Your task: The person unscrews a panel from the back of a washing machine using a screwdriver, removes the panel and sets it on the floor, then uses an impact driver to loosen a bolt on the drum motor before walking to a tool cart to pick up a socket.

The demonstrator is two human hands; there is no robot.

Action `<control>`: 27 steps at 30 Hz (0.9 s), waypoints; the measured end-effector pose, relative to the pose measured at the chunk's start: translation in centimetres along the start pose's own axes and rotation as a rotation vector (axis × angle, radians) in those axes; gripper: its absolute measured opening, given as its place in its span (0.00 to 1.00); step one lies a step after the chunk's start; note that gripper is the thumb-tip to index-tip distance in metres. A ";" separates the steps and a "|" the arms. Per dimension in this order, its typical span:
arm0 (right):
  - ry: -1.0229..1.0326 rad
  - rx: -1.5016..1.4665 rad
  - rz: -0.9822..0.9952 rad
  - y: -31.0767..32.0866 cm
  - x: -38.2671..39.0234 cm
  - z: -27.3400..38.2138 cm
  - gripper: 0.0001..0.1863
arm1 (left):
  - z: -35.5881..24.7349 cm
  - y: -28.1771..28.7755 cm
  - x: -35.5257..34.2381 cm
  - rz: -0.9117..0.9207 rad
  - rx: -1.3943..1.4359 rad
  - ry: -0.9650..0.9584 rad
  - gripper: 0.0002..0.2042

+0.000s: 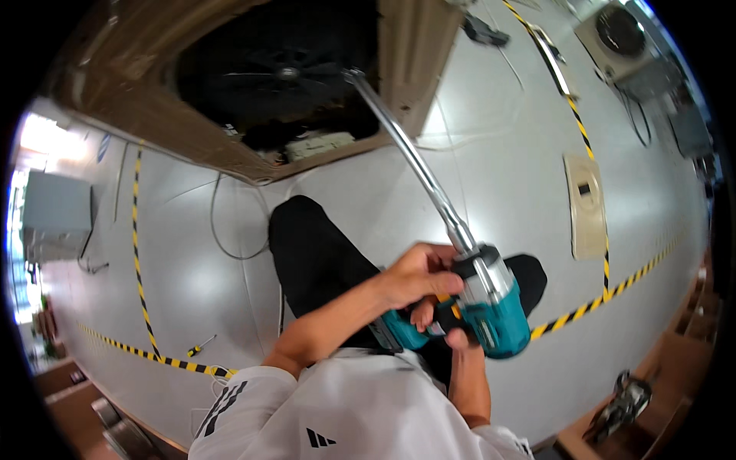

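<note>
Across my lap I hold a teal and black cordless impact wrench (494, 322) with a long chrome extension bar (414, 157) on its nose. My left hand (422, 277) is wrapped round the front of the tool, near the collar. Around the black handle, my right hand (454, 335) is closed, partly hidden by the tool body. The bar points up and left, its tip overlapping the open side of a brown appliance cabinet (418, 61). Inside the cabinet is a dark ribbed round part with a central bolt (288, 73). Whether the tip touches anything, I cannot tell.
A screwdriver (201, 346) lies on the grey floor at left, and a cable (218, 230) loops beside the cabinet. Right of me lie a beige panel (586, 207) and black-yellow floor tape (579, 313). A dark tool (485, 32) rests beyond the cabinet.
</note>
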State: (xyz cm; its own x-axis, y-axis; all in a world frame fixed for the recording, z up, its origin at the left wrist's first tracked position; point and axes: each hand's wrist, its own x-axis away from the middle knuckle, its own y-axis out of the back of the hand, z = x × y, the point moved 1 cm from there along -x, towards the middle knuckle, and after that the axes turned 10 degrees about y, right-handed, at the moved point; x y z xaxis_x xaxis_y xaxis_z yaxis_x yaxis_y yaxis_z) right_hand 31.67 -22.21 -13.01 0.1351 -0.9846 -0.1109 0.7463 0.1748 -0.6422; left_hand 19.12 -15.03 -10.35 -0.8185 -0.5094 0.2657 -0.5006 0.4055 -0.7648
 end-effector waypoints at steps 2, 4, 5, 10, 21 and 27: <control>0.027 0.089 0.034 1.0 0.8 -0.1 0.30 | 0.9 -0.2 0.0 0.020 0.027 -0.065 0.25; 0.021 0.133 0.002 1.0 1.6 -0.1 0.27 | 2.5 0.1 -1.1 0.024 0.020 -0.183 0.28; 0.007 0.181 0.040 1.6 2.1 -0.3 0.24 | 2.9 0.2 -1.2 0.049 0.006 -0.187 0.28; -0.075 0.251 0.150 2.5 2.4 -0.5 0.14 | 3.5 0.9 -2.1 0.070 -0.066 -0.178 0.31; -0.057 0.223 0.051 2.4 2.6 0.0 0.10 | 3.6 0.3 -2.6 0.078 -0.009 -0.155 0.30; -0.116 0.272 0.036 2.4 2.7 0.0 0.13 | 3.9 0.4 -2.5 0.103 -0.017 -0.185 0.29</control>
State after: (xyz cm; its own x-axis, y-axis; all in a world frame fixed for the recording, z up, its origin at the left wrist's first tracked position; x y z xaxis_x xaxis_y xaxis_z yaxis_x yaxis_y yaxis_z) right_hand 33.85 -24.47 -14.85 0.2270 -0.9734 -0.0323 0.8847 0.2200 -0.4109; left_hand 22.05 -16.56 -13.66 -0.8009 -0.5944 0.0730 -0.4228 0.4749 -0.7718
